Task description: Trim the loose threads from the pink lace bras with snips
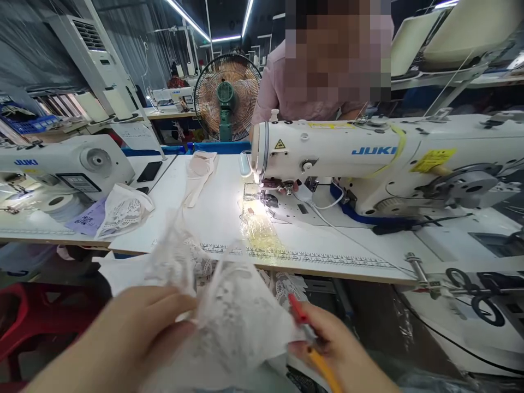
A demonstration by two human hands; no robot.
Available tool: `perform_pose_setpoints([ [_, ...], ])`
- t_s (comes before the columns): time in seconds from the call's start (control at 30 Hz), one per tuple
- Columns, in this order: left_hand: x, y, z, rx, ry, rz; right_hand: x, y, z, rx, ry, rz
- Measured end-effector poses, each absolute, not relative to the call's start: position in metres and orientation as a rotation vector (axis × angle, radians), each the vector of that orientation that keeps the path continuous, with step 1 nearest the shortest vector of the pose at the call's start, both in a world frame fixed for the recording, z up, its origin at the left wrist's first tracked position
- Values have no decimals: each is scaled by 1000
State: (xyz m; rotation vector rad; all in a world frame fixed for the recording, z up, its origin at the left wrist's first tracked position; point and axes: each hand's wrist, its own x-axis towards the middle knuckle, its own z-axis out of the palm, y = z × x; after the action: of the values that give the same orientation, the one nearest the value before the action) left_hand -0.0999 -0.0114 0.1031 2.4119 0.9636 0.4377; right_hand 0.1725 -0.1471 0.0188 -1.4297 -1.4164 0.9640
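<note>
Bridging both grips: lace fabric point(233, 316)

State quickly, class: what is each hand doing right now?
Left hand: closed, pinching the white lace fabric.
Right hand: closed on a red-and-yellow tool, touching the fabric's edge.

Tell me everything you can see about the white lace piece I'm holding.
The white lace piece is thin, sheer fabric with an openwork floral pattern, crumpled and blurred in the view. It is held up in front of the sewing table's front edge. The left hand pinches its left side, while the right hand, which also grips a small red and yellow tool, holds its right edge. More lace hangs behind it.
</note>
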Motion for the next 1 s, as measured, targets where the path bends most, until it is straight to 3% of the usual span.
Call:
perform_pose_setpoints([
  [0.1,-56,-2,79,2586,770,-25,219,-175,-5,-1798,-1361,723],
  [0.27,-54,36,47,2730,876,193,257,-214,-42,-2032,-1266,340],
  [0.43,-82,117,39,2779,1241,322,238,-197,-49,-2001,-1371,504],
  [0.57,-99,169,19,2836,1171,98,206,-156,-34,-1911,-1640,696],
  [0.7,-115,189,12,2781,1097,135,183,-127,-19,-1878,-1797,811],
  [1.0,-118,198,68,2632,1475,402,177,-111,-20,-1670,-1748,828],
])
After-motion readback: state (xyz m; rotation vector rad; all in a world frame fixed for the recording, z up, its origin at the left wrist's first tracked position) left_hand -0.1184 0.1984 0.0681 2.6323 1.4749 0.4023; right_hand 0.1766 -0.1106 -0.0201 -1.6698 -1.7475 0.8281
